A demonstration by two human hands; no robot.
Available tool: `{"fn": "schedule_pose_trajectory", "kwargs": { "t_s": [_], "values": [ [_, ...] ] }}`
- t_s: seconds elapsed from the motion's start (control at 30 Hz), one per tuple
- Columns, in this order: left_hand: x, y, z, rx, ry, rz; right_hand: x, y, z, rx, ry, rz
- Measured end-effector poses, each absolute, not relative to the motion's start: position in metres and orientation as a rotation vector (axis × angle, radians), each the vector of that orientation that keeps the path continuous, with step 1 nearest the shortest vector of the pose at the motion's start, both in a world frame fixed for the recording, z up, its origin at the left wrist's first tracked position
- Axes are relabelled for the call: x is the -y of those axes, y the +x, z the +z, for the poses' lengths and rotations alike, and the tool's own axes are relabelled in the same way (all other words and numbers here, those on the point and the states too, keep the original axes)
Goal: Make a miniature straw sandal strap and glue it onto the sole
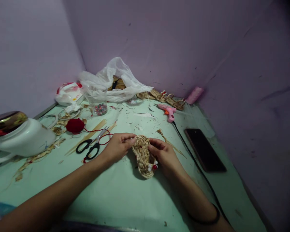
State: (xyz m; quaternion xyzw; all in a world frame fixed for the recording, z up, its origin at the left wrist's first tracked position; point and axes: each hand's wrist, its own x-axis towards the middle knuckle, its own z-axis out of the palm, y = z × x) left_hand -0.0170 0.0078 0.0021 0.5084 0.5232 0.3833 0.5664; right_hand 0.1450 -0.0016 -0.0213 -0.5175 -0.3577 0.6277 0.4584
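Note:
A small braided straw slipper, sole-shaped and trimmed with red and white bits near its lower end, is held at the middle of the table. My left hand pinches its upper left edge between thumb and fingers. On the other side my right hand grips the upper right edge, the thumb lying over the straw. Black-handled scissors lie partly open left of my left hand, with red yarn beside them. A dry straw strip rests just beyond my right hand.
Right of my hands are a pink glue gun with a black cord and a phone. At the left stand a white jug and a red yarn ball. A bead cup and white plastic bag sit further back.

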Motion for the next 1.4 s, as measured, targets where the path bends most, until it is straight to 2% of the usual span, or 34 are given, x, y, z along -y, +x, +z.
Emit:
{"fn": "schedule_pose_trajectory", "kwargs": {
  "t_s": [0.2,0.67,1.0,1.4],
  "values": [
    [-0.015,-0.017,-0.006,-1.271,1.033,0.918,0.006,0.135,-0.021,0.864,-1.180,1.599],
    [-0.012,-0.015,-0.013,-1.394,1.225,1.108,0.006,0.132,-0.022,0.667,-1.158,1.515],
    [-0.006,-0.012,-0.025,-1.285,1.230,1.139,0.006,0.136,-0.035,1.077,-1.196,1.160],
    [-0.011,-0.012,-0.022,-1.268,1.121,1.075,0.000,0.142,-0.037,1.169,-1.162,1.239]
  ]
}}
